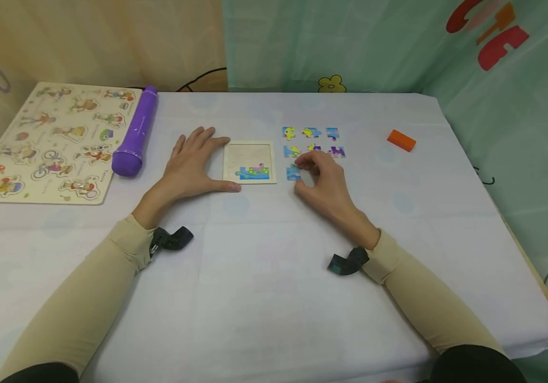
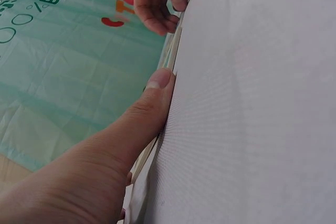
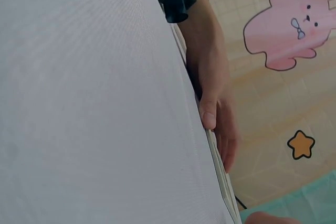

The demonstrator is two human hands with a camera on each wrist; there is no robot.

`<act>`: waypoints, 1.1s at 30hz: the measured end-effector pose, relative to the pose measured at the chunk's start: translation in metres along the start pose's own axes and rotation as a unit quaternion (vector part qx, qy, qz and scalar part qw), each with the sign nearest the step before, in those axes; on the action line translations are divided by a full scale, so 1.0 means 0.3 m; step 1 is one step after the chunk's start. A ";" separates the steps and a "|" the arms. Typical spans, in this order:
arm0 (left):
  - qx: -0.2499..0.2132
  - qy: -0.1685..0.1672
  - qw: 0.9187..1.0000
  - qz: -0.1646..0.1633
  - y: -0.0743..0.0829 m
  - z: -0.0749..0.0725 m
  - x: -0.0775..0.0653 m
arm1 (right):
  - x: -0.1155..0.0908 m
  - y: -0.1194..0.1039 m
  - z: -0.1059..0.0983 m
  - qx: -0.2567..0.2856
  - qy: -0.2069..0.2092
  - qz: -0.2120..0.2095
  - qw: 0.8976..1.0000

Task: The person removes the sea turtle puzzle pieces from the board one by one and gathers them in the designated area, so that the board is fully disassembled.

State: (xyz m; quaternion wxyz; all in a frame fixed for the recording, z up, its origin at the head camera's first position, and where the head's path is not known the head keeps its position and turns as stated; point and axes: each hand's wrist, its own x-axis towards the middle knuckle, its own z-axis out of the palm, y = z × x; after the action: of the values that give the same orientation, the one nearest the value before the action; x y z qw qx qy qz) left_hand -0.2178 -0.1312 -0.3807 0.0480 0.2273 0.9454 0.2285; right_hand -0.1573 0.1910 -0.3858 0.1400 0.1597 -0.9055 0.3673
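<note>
A small wooden puzzle tray [image 1: 250,149] lies on the table with joined pieces [image 1: 255,173] along its bottom. Beside its left edge rests my left hand [image 1: 190,165], fingers spread, with the thumb by the tray's lower left corner. In the left wrist view the left thumb [image 2: 149,103] lies along the tray's edge. My right hand [image 1: 324,181] is over the loose pieces at the right, thumb and forefinger apart around a blue puzzle piece [image 1: 292,172]. Other loose pieces [image 1: 332,133] lie in rows, and the right hand partly covers some.
At the left lies a large wooden board [image 1: 34,143] with cartoon figures, and a purple flashlight-shaped object [image 1: 136,130] rests along its right edge. An orange block [image 1: 401,140] sits at the right. Curtains [image 1: 322,42] hang behind the white-covered table [image 1: 274,276].
</note>
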 end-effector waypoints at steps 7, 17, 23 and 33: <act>0.000 -0.001 1.000 0.000 0.004 0.001 0.000 | -0.003 0.002 -0.002 0.001 0.003 -0.005 1.000; -0.002 -0.006 1.000 -0.003 0.014 -0.008 -0.003 | 0.001 0.005 -0.003 0.007 0.002 -0.009 1.000; -0.003 -0.001 1.000 0.001 0.018 -0.008 -0.002 | 0.002 0.003 -0.009 0.003 0.000 -0.009 1.000; -0.002 -0.002 1.000 -0.003 0.016 -0.009 -0.001 | 0.019 -0.033 0.032 0.009 0.009 -0.061 0.998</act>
State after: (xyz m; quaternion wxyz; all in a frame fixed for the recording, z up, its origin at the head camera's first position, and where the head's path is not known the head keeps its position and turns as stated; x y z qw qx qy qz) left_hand -0.2161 -0.1286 -0.3762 0.0514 0.2243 0.9455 0.2302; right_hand -0.1599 0.1764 -0.3841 0.1685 0.2122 -0.8896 0.3677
